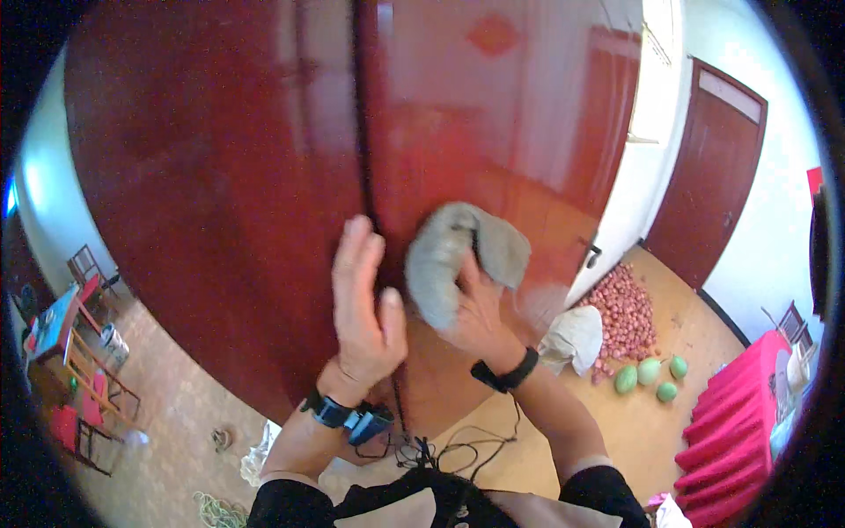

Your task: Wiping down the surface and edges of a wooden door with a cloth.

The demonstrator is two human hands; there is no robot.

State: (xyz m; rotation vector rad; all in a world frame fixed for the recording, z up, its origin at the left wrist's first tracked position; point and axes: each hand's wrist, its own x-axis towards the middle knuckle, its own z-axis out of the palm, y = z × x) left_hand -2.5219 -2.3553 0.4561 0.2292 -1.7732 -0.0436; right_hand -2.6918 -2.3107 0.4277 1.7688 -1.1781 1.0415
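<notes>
A folded grey cloth [436, 264] is in my right hand [478, 313], held up against a glossy dark red door panel [429, 152]. Part of the cloth covers my right fingers, and one flap stands out to the right. My left hand [362, 310] is raised flat with the thumb apart and holds nothing. It is nearest the dark vertical gap [362, 132] between this panel and a second dark red panel [198, 198] on the left. Whether the left fingertips touch the surface, I cannot tell.
A black lever handle [593, 256] sticks out at the panel's right edge. On the floor beyond lie a heap of red onions [624, 310], a whitish sack [574, 340] and several green melons or gourds [648, 371]. Black cords [475, 445] hang by my body. A pink-draped table [733, 409] stands right.
</notes>
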